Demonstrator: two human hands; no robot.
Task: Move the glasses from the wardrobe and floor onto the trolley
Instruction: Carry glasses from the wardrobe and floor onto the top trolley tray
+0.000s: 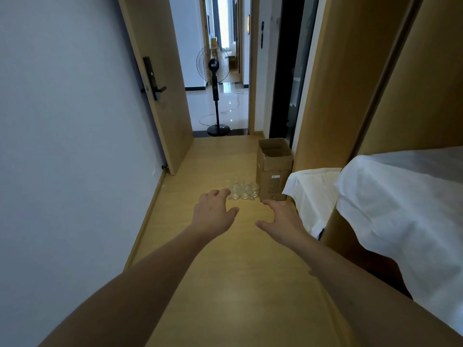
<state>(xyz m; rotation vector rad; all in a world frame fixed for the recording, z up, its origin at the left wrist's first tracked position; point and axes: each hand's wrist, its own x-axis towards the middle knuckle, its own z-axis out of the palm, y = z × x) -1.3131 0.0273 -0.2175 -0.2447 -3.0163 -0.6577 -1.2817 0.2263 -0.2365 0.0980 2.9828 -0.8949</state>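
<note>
Several clear glasses (pixel 241 190) stand in a tight cluster on the wooden floor, beside a cardboard box. My left hand (pixel 213 211) is stretched out in front of me with spread, relaxed fingers; its fingertips overlap the left edge of the cluster in the view and it holds nothing. My right hand (pixel 280 221) reaches forward too, fingers apart and empty, below the box's front corner. Neither a trolley nor the inside of a wardrobe is visible.
An open cardboard box (pixel 274 169) stands right of the glasses. White sheets (pixel 390 204) drape over surfaces on the right, against tall wooden panels (pixel 350 71). A wooden door (pixel 155 78) stands open on the left; a standing fan (pixel 216 96) is in the hallway beyond.
</note>
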